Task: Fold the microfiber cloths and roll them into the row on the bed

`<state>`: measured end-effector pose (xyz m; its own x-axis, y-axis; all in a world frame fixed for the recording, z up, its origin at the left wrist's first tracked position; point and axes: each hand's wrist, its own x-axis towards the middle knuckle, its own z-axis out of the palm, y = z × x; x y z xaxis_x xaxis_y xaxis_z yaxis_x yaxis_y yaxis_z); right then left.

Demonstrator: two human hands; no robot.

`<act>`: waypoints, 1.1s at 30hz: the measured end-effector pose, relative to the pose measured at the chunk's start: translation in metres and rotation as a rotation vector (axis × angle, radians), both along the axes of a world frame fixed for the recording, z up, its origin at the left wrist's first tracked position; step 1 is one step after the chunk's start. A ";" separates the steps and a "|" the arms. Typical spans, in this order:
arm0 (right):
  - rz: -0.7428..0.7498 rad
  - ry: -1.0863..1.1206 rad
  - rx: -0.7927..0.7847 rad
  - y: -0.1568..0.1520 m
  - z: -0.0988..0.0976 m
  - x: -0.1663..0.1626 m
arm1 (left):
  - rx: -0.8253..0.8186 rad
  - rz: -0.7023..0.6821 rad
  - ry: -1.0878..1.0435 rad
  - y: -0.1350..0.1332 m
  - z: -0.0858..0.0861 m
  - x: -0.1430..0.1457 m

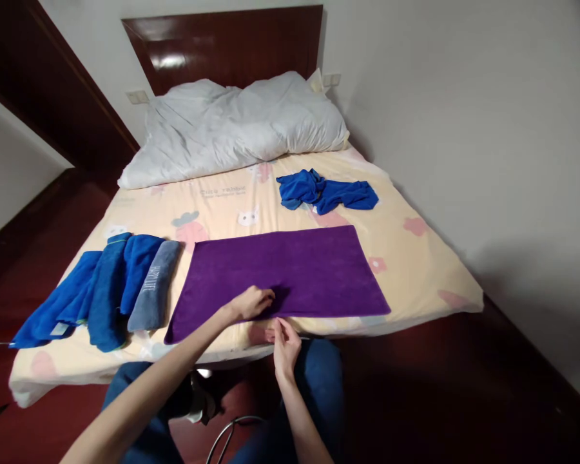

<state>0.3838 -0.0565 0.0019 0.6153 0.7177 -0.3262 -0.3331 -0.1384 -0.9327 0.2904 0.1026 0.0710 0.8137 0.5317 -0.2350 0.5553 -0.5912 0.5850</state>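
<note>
A purple towel (290, 264) lies spread flat on the bed, its long near edge close to the mattress edge. Over the near part of this towel is my left hand (254, 301), its fingers curled closed and casting a shadow on the cloth. What those fingers hold, if anything, is hidden. Just in front of it, my right hand (286, 345) has thumb and fingers pinched together at the towel's near edge. Left of the towel lie a rolled grey-blue towel (154, 287) with pale lettering and several blue towels (109, 290) side by side.
A crumpled blue cloth (326, 192) rests farther back on the patterned bed sheet (222, 216). Behind it a pale quilt (241, 125) is heaped against the dark wooden headboard (232, 48). A white wall (464, 129) stands to the right. My knees are at the bed's front edge.
</note>
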 end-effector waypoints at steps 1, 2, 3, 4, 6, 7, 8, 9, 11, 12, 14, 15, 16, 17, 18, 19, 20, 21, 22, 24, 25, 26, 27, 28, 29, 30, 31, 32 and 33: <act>-0.020 0.019 -0.008 0.003 -0.001 -0.001 | 0.072 0.027 -0.006 0.027 0.004 0.006; -0.034 0.040 -0.017 0.007 -0.001 -0.002 | 0.141 0.056 -0.009 0.055 0.008 0.013; -0.043 0.058 -0.033 0.009 -0.002 -0.003 | 0.208 0.096 0.006 0.083 0.010 0.022; -0.047 0.069 -0.053 0.011 -0.001 -0.004 | 0.260 0.140 0.046 0.110 0.011 0.032; -0.058 0.069 -0.090 0.014 0.000 -0.005 | 0.321 0.234 0.130 0.159 0.008 0.051; -0.069 0.069 -0.102 0.015 0.000 -0.006 | 0.327 0.277 0.177 0.179 0.004 0.061; -0.082 0.074 -0.108 0.015 0.001 -0.006 | 0.320 0.315 0.204 0.195 -0.001 0.069; -0.098 0.086 -0.111 0.014 0.002 -0.006 | 0.297 0.344 0.221 0.208 -0.006 0.076; -0.127 0.127 -0.127 0.012 0.003 -0.007 | 0.238 0.373 0.230 0.224 -0.016 0.089; -0.134 0.146 -0.138 0.011 0.004 -0.007 | 0.206 0.380 0.234 0.228 -0.020 0.094; -0.136 0.168 -0.154 0.007 0.006 -0.007 | 0.169 0.407 0.257 0.232 -0.024 0.101; -0.135 0.173 -0.156 0.005 0.007 -0.007 | 0.165 0.436 0.278 0.233 -0.025 0.104; -0.131 0.176 -0.153 0.004 0.008 -0.007 | 0.166 0.469 0.303 0.233 -0.024 0.106; -0.125 0.174 -0.147 0.003 0.008 -0.007 | 0.173 0.500 0.329 0.233 -0.023 0.108; -0.119 0.170 -0.138 0.002 0.009 -0.007 | 0.182 0.527 0.353 0.233 -0.021 0.109; -0.112 0.161 -0.130 0.002 0.009 -0.008 | 0.188 0.543 0.370 0.233 -0.019 0.109; -0.107 0.149 -0.121 0.003 0.009 -0.009 | 0.186 0.552 0.378 0.232 -0.016 0.110; -0.105 0.134 -0.111 0.004 0.008 -0.011 | 0.179 0.557 0.375 0.231 -0.014 0.110; -0.106 0.119 -0.101 0.005 0.007 -0.012 | 0.168 0.563 0.360 0.230 -0.012 0.109; -0.110 0.101 -0.078 0.008 0.005 -0.014 | 0.145 0.584 0.303 0.228 -0.009 0.108; -0.110 0.099 -0.068 0.009 0.005 -0.015 | 0.134 0.595 0.267 0.226 -0.008 0.107; -0.112 0.096 -0.062 0.010 0.004 -0.015 | 0.126 0.607 0.230 0.225 -0.007 0.106; -0.113 0.089 -0.063 0.009 0.005 -0.016 | 0.120 0.619 0.190 0.223 -0.006 0.105; -0.115 0.077 -0.067 0.007 0.005 -0.016 | 0.115 0.632 0.152 0.222 -0.005 0.103; -0.117 0.062 -0.071 0.005 0.006 -0.016 | 0.113 0.646 0.116 0.222 -0.005 0.102; -0.119 0.050 -0.074 0.001 0.007 -0.017 | 0.116 0.659 0.084 0.221 -0.004 0.100; -0.120 0.043 -0.078 -0.003 0.008 -0.017 | 0.123 0.670 0.057 0.221 -0.003 0.099; -0.118 0.043 -0.082 -0.007 0.008 -0.018 | 0.131 0.677 0.036 0.221 -0.002 0.098; -0.112 0.046 -0.085 -0.010 0.008 -0.019 | 0.138 0.680 0.018 0.221 -0.002 0.097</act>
